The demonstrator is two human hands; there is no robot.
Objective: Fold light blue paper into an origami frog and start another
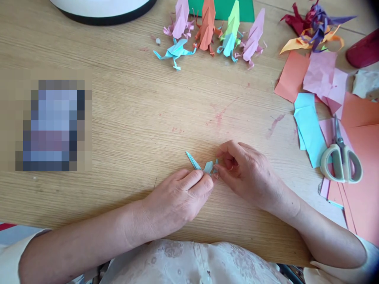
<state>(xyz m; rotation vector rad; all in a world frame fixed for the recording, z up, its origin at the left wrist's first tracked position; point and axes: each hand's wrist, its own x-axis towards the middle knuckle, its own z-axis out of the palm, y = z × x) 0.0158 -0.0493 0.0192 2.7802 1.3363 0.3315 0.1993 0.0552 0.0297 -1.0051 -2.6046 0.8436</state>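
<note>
A small light blue folded paper piece point(204, 165) lies on the wooden table point(133, 114) near its front edge. Both hands pinch it. My left hand point(180, 197) has its fingers curled and pressed on the piece's near side. Touching the piece's right end, my right hand point(245, 171) grips it between thumb and fingertips. A thin pointed flap sticks out up and to the left of the fingers.
Several finished paper figures point(213, 33) in pink, orange, green and blue stand at the table's far edge. Loose coloured sheets point(322, 86) and scissors point(340, 157) lie at the right. A blurred rectangle point(53, 124) lies at the left, a white round base point(103, 10) at the top.
</note>
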